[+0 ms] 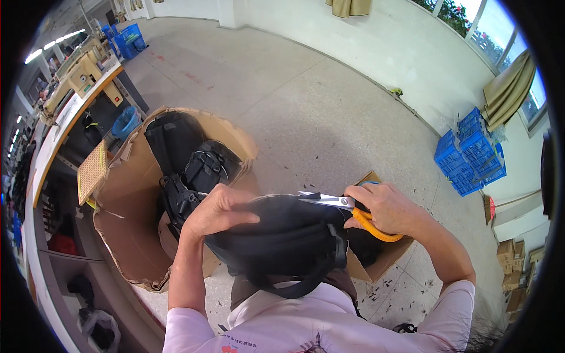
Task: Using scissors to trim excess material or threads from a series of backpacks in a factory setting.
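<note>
A black fabric bag with straps lies across my lap. My left hand grips its upper left edge. My right hand holds orange-handled scissors, whose silver blades point left along the bag's top edge and touch a thin black strip there.
A big open cardboard box with several black bags stands to my left. A smaller cardboard box sits under my right arm. Blue crates are stacked by the right wall. A workbench with sewing machines runs along the left. Black scraps litter the floor.
</note>
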Available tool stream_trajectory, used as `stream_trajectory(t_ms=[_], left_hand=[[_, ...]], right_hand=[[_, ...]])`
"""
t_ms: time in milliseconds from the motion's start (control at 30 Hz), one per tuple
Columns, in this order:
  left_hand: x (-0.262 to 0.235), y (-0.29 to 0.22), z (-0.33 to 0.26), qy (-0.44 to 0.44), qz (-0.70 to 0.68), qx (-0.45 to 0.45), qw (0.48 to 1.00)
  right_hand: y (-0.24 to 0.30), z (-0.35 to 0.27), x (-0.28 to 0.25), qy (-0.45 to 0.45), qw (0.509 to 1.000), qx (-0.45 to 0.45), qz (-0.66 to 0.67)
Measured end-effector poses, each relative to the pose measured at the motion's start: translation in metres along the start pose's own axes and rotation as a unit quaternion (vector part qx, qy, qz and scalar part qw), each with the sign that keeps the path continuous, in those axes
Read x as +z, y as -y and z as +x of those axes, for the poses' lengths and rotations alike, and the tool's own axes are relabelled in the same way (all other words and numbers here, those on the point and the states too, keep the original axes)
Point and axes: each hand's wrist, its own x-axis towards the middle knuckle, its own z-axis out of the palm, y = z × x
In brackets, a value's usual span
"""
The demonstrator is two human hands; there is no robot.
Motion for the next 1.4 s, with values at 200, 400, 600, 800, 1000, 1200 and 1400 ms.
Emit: stream_trajectory(t_ms=[200,400,600,800,1000,1200,1400], left_hand=[[0.004,0.000,0.000,-0.014,-0.008,0.015,1.000],[0.004,-0.003,0.002,0.010,0.022,0.005,1.000],[0.002,-0.002,0.003,0.035,0.042,-0.015,0.998],[0.006,0.003,0.007,0.037,0.067,-0.002,0.997],[0.010,0.004,0.012,0.024,0.090,0.037,0.995],[0.019,0.004,0.022,0.046,0.170,0.070,0.982],[0.035,-0.013,0.023,0.020,0.195,0.091,0.976]], right_hand=[[0.005,-0.002,0.004,-0.048,0.999,-0.024,-0.002],[-0.001,0.002,0.007,-0.055,0.997,-0.055,-0.020],[-0.001,-0.001,-0.002,-0.010,0.998,-0.045,-0.053],[-0.004,0.006,0.003,-0.051,0.993,-0.093,-0.058],[-0.009,-0.004,0.001,0.006,0.995,-0.055,-0.089],[0.000,0.015,-0.001,-0.064,0.996,-0.032,0.059],[-0.004,0.034,0.050,-0.029,0.938,0.019,0.345]])
